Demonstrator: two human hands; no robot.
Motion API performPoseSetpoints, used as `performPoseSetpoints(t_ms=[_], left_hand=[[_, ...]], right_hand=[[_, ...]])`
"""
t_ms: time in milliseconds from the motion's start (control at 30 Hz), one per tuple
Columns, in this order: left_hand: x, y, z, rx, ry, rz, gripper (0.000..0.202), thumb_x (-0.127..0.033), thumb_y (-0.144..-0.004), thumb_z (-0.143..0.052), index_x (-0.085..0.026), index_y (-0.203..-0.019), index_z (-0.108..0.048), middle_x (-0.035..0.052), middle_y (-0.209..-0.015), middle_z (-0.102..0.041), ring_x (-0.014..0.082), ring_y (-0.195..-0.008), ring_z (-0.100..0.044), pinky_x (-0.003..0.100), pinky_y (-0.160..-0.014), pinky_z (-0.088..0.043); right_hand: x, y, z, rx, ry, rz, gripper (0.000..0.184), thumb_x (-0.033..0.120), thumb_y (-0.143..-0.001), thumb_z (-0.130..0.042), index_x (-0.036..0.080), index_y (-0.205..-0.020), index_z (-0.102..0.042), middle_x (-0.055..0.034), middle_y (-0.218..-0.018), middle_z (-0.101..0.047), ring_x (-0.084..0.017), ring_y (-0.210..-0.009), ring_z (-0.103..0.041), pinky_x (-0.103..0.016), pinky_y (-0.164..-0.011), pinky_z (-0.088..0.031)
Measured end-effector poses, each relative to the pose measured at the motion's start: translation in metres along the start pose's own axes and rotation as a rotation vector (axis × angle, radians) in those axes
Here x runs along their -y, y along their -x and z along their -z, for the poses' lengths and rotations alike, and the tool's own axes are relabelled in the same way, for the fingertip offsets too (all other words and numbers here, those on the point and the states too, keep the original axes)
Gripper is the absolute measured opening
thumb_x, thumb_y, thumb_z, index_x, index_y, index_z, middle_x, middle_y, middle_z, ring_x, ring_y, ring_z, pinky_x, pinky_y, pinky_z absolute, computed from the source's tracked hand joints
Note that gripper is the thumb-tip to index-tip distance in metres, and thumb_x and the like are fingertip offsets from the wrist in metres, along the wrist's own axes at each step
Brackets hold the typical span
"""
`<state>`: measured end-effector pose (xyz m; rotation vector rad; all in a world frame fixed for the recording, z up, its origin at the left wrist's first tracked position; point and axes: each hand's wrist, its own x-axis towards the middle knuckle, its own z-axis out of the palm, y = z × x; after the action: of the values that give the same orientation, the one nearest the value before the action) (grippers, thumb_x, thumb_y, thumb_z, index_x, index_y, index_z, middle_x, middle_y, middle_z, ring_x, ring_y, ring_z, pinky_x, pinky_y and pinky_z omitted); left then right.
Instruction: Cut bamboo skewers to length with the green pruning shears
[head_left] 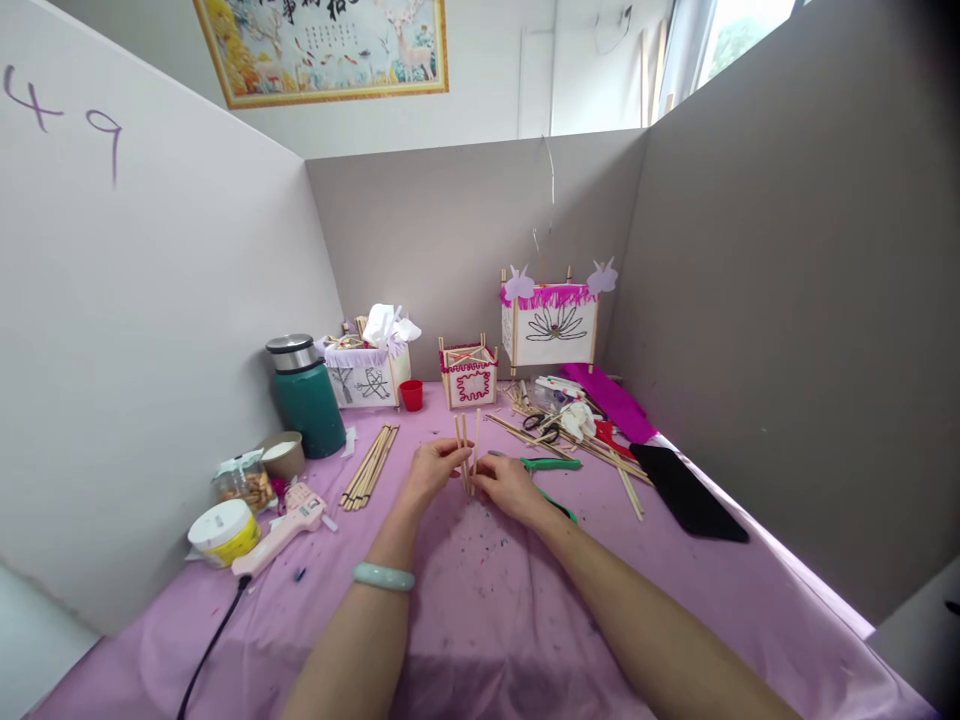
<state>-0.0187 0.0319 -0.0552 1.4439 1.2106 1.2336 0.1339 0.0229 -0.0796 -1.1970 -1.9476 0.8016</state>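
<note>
Several thin wooden sticks (464,450) stand upright between my two hands, above the purple cloth. My left hand (433,468), with a pale bangle on its wrist, pinches them from the left. On the other side, my right hand (507,484) is closed with its fingertips on a stick (478,440). Green-handled pliers (553,464) lie beside and partly behind my right hand. A bundle of wooden sticks (370,468) with dark ends rests to the left of my left hand.
A pink glue gun (289,522), a tub (223,533) and a green flask (306,398) stand at left. Behind are a small red-trimmed lantern box (470,378), a red cup (411,396) and a hanging lantern (553,330). Scissors (541,428) and a black tablet-like slab (686,492) lie right.
</note>
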Motion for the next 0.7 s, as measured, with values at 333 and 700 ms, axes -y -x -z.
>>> performPoseSetpoints(t_ms=[333,700], left_hand=[[-0.0089,0.0073,0.0001,0.053,0.074,-0.018,0.019,-0.029,-0.061,-0.073,-0.015,-0.073,-0.075,0.0033,-0.068,-0.066,0.0136,-0.061,-0.055,0.022,-0.053,-0.045],[-0.0107,0.0042,-0.0006,-0.011,0.190,-0.083,0.040,-0.041,-0.069,-0.071,-0.013,-0.098,-0.073,0.0073,-0.083,-0.071,0.0168,-0.076,-0.061,0.029,-0.073,-0.048]], right_hand=[[-0.0036,-0.0020,-0.0037,-0.001,0.261,0.100,0.017,0.020,-0.082,-0.054,0.019,-0.080,-0.071,-0.0014,-0.074,-0.069,-0.013,-0.066,-0.057,-0.022,-0.060,-0.034],[0.0012,-0.0005,-0.0063,-0.009,0.376,0.094,0.018,0.024,-0.084,-0.054,0.021,-0.079,-0.071,-0.0016,-0.077,-0.071,-0.014,-0.072,-0.059,-0.023,-0.062,-0.034]])
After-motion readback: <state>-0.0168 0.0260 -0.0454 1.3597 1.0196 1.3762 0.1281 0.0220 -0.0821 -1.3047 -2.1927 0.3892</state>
